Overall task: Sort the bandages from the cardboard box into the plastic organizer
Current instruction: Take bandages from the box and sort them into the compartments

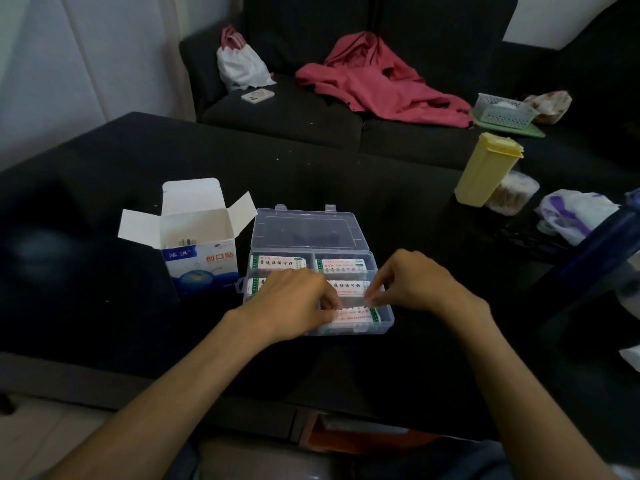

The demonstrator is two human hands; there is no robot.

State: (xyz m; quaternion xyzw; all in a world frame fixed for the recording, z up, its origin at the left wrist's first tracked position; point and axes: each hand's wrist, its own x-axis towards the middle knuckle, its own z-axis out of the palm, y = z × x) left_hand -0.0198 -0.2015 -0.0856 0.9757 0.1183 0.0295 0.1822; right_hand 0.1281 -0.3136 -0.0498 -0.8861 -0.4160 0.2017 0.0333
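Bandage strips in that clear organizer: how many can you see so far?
4 show: back-left, back-right, middle-right, and front-right between the left hand and right hand. The hands may hide more in the organizer.

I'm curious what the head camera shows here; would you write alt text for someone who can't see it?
Two bare hands, left hand and right hand, pinch a white bandage strip over the near right compartment of a clear plastic organizer with its lid open, on a black table. Other compartments already hold bandages. An opened blue-and-white cardboard box stands to its left.
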